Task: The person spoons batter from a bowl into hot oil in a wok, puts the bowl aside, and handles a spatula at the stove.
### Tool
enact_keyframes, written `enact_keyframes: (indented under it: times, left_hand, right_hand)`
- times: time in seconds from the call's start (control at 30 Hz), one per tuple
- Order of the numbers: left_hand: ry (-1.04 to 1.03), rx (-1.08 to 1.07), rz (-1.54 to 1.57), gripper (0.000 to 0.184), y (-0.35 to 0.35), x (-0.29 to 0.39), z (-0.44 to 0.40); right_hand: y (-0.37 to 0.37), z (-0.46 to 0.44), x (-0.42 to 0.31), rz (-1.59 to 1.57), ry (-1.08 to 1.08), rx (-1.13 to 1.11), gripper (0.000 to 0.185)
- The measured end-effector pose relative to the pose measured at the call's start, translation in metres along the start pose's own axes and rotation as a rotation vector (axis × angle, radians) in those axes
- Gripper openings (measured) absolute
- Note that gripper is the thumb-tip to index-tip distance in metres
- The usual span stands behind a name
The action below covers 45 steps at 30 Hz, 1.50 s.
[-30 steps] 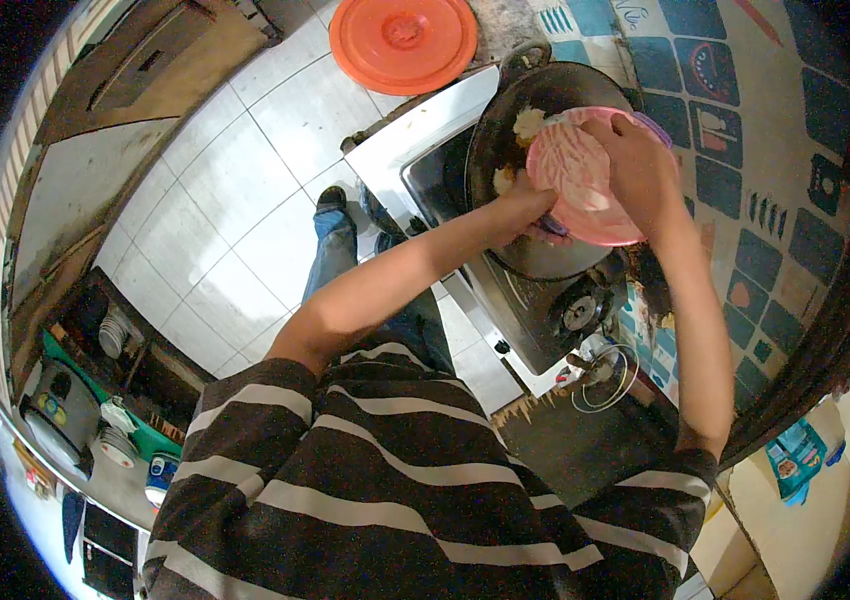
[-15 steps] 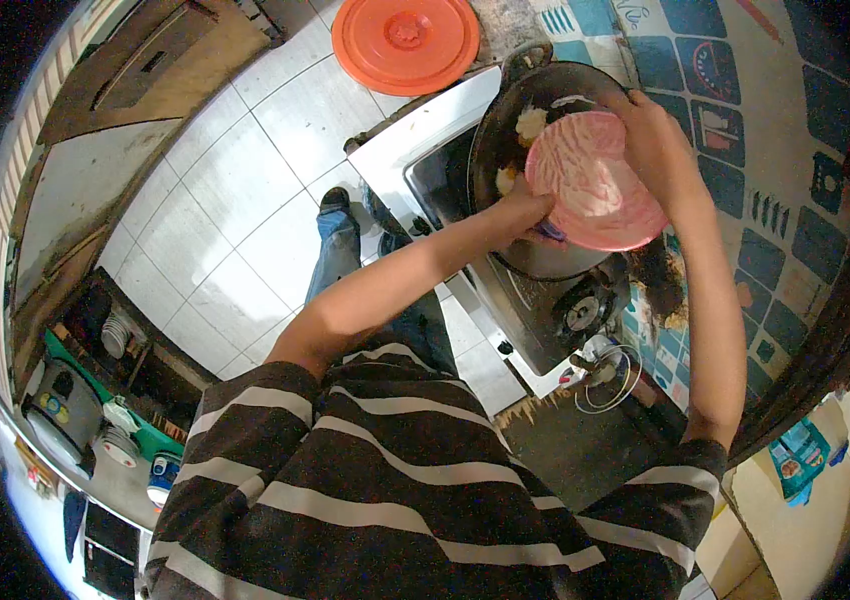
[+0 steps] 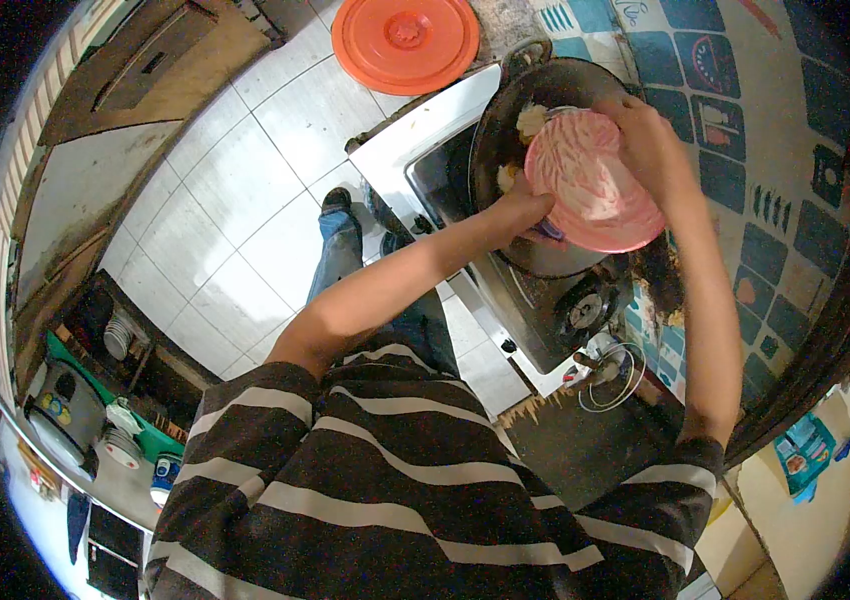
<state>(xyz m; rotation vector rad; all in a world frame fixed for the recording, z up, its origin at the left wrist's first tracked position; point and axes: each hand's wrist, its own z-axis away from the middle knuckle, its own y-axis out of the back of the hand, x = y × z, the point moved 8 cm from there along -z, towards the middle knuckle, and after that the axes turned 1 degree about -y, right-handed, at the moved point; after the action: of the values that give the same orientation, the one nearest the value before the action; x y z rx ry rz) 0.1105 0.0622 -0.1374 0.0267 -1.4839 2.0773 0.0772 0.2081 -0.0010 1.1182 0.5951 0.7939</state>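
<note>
Our left hand point(image 3: 527, 212) grips the bowl point(image 3: 593, 188) at eight o'clock; our right hand point(image 3: 651, 146), grip unclear to us, meets two o'clock.

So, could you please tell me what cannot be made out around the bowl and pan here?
In the head view:
Much of the pan's inside: hidden by the pink bowl.
The bowl's underside: turned away from the camera.
The right hand's palm side: hidden by its own back.
The purple piece by the left hand: mostly covered, too small to identify.
</note>
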Motion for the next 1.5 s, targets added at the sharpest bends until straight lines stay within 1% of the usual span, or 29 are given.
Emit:
enact_keyframes:
  times: [0.1,0.2,0.23,0.3,0.4,0.5,0.53,0.57,0.63,0.73,0.77,0.83,0.9,0.97,1.03,1.1,1.17,1.23,1.3,1.37,1.4,1.43,1.5]
  left_hand:
    - [0.020,0.024,-0.003,0.061,0.005,-0.005,-0.002]
    - [0.034,0.116,-0.058,0.062,0.008,-0.004,-0.001]
    - [0.033,0.153,-0.087,0.063,0.008,-0.002,0.002]
    - [0.009,0.140,-0.073,0.064,0.006,0.001,0.005]
    - [-0.003,0.112,-0.052,0.066,0.005,0.000,0.002]
    - [0.010,0.033,0.027,0.067,0.008,-0.010,-0.006]
    - [0.019,-0.001,0.063,0.067,0.008,-0.011,-0.007]
    - [0.017,0.009,0.056,0.068,0.010,-0.011,-0.009]
    - [0.015,0.045,0.026,0.069,0.015,-0.009,-0.013]
    - [0.021,0.121,-0.053,0.070,0.018,-0.007,-0.020]
    - [0.031,0.128,-0.069,0.070,0.017,-0.006,-0.020]
    - [0.070,0.076,-0.055,0.070,0.012,-0.003,-0.013]
    - [0.065,0.071,-0.068,0.068,0.010,0.001,-0.011]
    - [0.054,0.086,-0.077,0.067,0.008,0.003,-0.009]
    - [0.036,0.120,-0.080,0.065,0.009,0.003,-0.010]
    - [0.021,0.122,-0.095,0.066,0.009,0.002,-0.010]
    - [0.027,0.128,-0.097,0.062,0.012,-0.003,-0.013]
    - [0.053,0.139,-0.087,0.057,0.014,-0.007,-0.013]
    - [0.043,0.147,-0.081,0.056,0.015,-0.010,-0.014]
    - [0.034,0.149,-0.083,0.055,0.015,-0.010,-0.014]
    - [0.029,0.148,-0.089,0.055,0.013,-0.008,-0.012]
    - [0.024,0.146,-0.095,0.054,0.011,-0.005,-0.010]
    - [0.027,0.100,-0.097,0.063,0.006,0.004,-0.005]
  right_hand:
    - [-0.004,-0.005,0.001,0.139,-0.013,-0.023,0.038]
    - [-0.004,-0.011,0.009,0.103,-0.096,-0.003,0.038]
    - [0.001,-0.011,0.005,0.077,-0.089,0.009,0.038]
    - [0.014,-0.008,-0.005,0.028,-0.076,0.031,0.037]
    - [0.005,-0.008,-0.001,0.010,0.002,0.038,0.029]
    - [-0.008,0.001,-0.001,0.047,0.037,0.041,0.029]
    - [-0.020,0.002,0.012,0.004,-0.051,0.021,0.031]
    - [-0.035,0.003,0.026,-0.039,-0.140,0.001,0.035]
    - [-0.036,0.005,0.026,-0.066,-0.196,-0.007,0.041]
    - [-0.022,0.012,0.011,-0.054,-0.152,0.008,0.042]
    - [-0.015,0.012,0.008,-0.075,-0.173,-0.005,0.042]
    - [0.003,0.015,-0.003,-0.082,-0.160,0.014,0.043]
    - [0.021,0.019,-0.017,-0.053,-0.089,0.079,0.043]
    - [0.019,0.020,0.003,-0.088,-0.188,0.111,0.044]
    - [0.021,0.020,0.005,-0.062,-0.177,0.130,0.044]
    - [0.027,0.021,-0.005,0.024,-0.056,0.138,0.043]
    - [0.010,0.019,0.007,-0.173,-0.171,0.070,0.042]
    - [0.003,0.016,0.003,-0.190,-0.155,0.027,0.042]
    - [0.002,0.013,-0.013,-0.025,-0.009,0.012,0.043]
    - [-0.013,0.009,0.007,0.046,0.018,0.099,0.042]
    - [-0.010,0.007,0.005,0.082,0.031,0.143,0.042]
    - [-0.007,0.008,0.008,0.055,0.001,0.166,0.042]
    - [0.007,0.010,0.010,-0.001,-0.056,0.213,0.042]
